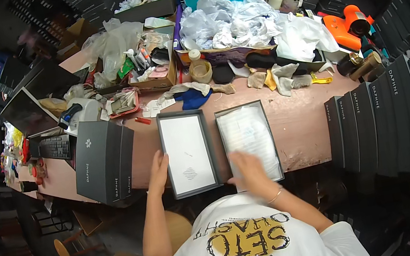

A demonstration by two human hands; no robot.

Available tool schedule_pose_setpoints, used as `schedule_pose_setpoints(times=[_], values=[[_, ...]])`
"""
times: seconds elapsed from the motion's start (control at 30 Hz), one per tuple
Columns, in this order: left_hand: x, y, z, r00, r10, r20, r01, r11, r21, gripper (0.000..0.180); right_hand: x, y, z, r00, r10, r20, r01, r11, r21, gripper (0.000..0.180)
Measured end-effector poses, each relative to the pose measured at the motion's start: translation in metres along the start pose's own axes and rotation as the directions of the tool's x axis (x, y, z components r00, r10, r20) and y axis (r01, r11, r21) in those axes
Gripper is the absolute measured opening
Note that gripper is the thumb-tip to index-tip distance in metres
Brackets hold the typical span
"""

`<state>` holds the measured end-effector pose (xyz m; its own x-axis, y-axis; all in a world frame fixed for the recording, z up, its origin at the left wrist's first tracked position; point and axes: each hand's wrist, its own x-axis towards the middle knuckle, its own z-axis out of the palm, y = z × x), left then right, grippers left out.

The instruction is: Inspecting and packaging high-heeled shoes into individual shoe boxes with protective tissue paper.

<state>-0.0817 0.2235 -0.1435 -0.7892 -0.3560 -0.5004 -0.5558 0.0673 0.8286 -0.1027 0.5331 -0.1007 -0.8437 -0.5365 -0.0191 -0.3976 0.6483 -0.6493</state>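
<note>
Two halves of a dark grey shoebox lie side by side in front of me. The left one is an open shallow lid (187, 153), white inside, with a small striped patch near its close end. My left hand (159, 173) is at the lid's left wall, its fingers against the edge. White tissue paper (247, 131) fills the shoebox (271, 143) on the right and hides whatever lies under it. Over the paper's near left part is my right hand (250, 172), slightly blurred, thumb apart from the fingers, with nothing visible in it.
Closed dark shoeboxes stand at the left (103, 159) and in a row at the right (404, 109). Behind are a carton of crumpled paper (224, 20), cloths (193, 94), a yellow-handled brush (320, 80), an orange heat gun (349, 28) and a keyboard (55, 148).
</note>
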Motion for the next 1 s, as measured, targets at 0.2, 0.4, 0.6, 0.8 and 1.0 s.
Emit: schedule_pose_setpoints(times=[0.2, 0.4, 0.6, 0.8, 1.0], values=[[-0.018, 0.030, 0.053, 0.868, 0.275, 0.412, -0.373, 0.911, 0.177, 0.038, -0.031, 0.118, -0.004, 0.976, 0.165, -0.141, -0.210, 0.882, -0.423, 0.032], [-0.095, 0.021, 0.187, 0.122, 0.295, 0.948, -0.575, 0.799, -0.175, 0.046, 0.023, -0.023, -0.013, 0.994, -0.052, -0.098, 0.052, 0.999, -0.011, 0.011], [-0.080, -0.020, 0.222, 0.593, 0.450, 0.668, -0.489, 0.860, -0.145, 0.063, 0.031, -0.071, -0.023, 0.925, -0.379, 0.038, 0.333, 0.852, 0.405, 0.024], [-0.070, -0.005, 0.125, 0.764, 0.401, 0.506, -0.639, 0.579, 0.506, 0.049, 0.020, 0.081, -0.028, 0.977, 0.084, -0.198, -0.100, 0.992, -0.077, 0.051], [-0.089, 0.020, 0.128, 0.470, 0.115, 0.875, -0.882, 0.016, 0.471, 0.022, 0.065, 0.107, 0.018, 0.950, -0.102, -0.295, -0.034, 0.906, -0.422, 0.046]])
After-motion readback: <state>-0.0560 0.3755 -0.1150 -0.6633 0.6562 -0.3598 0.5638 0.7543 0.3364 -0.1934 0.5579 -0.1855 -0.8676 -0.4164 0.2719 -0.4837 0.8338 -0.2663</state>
